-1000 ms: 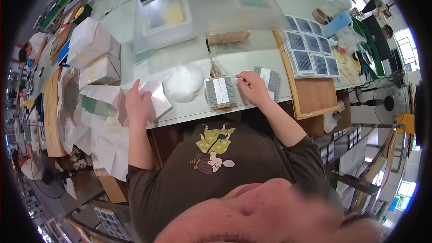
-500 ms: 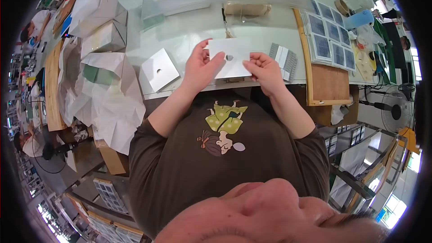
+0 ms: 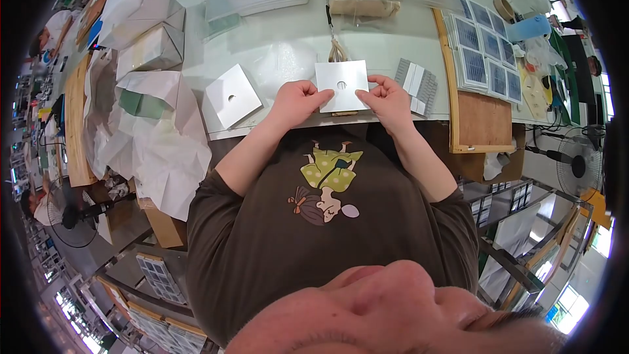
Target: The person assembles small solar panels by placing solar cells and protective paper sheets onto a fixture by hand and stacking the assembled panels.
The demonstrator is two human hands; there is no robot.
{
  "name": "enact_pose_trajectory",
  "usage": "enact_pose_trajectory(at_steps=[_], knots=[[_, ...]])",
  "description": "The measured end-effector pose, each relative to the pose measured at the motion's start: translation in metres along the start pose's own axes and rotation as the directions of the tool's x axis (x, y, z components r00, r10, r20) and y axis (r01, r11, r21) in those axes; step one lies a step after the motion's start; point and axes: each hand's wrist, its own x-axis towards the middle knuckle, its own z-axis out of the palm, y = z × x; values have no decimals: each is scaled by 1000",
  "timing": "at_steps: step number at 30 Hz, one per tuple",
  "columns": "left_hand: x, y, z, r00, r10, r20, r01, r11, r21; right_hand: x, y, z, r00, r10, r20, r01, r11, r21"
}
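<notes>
A workshop [image 3: 85, 255] surrounds the scene, bright windows [image 3: 572, 303] showing at lower right. Within it spreads a glossy, pale green workbench [image 3: 413, 42]. Crumpled white paper [image 3: 164, 151] lies at its left; a wood-framed board [image 3: 483, 119] at right bears rows of small solar panels [image 3: 469, 36]. The left hand [image 3: 298, 101] and right hand [image 3: 388, 103] each pinch, thumb on top, a white square sheet with a round hole [image 3: 331, 73], at the bench's near edge. A similar square sheet [image 3: 229, 105] rests leftward; a ribbed grey block [image 3: 427, 88], rightward.
</notes>
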Motion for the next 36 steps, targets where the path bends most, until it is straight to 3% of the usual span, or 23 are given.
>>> enact_pose_trajectory(at_steps=[17,20,22,23,24,25,26,28,29,31,32,34,36], knots=[[-1,-4,2,1000,-5,-16,5,999,35,-3,4,1,999,-43,-33,39,994,-107],[-4,2,2,999,-27,-28,30,992,123,-4,6,0,997,-64,-42,57,987,-153],[-9,11,4,992,36,-124,8,943,334,-10,1,-1,992,-115,-58,97,963,-251],[-10,8,6,991,38,-126,7,942,335,-13,-2,-4,991,-118,-57,100,963,-250],[-9,2,10,912,374,-166,-269,854,444,-15,-6,-9,945,-327,20,305,856,-418],[-8,-4,12,727,667,-164,-490,671,556,-15,-8,-14,853,-504,134,487,678,-551],[-6,-8,11,726,666,-170,-486,673,557,-13,-10,-19,852,-505,140,491,676,-549],[0,-11,8,541,841,16,-668,419,615,-8,-12,-29,545,-678,493,800,244,-549],[-1,-13,7,541,841,18,-672,420,610,-7,-9,-31,550,-676,491,796,245,-554],[-5,-6,1,526,849,43,-707,408,578,-4,-4,-35,448,-647,617,813,7,-583],[-7,-3,-5,522,852,46,-711,405,575,-5,-6,-37,450,-648,615,809,5,-587],[-10,1,-17,564,801,201,-739,381,556,-8,-12,-37,430,-613,663,812,-59,-581],[-8,1,-18,543,815,205,-746,356,563,-8,-12,-35,406,-642,650,825,-49,-564]])
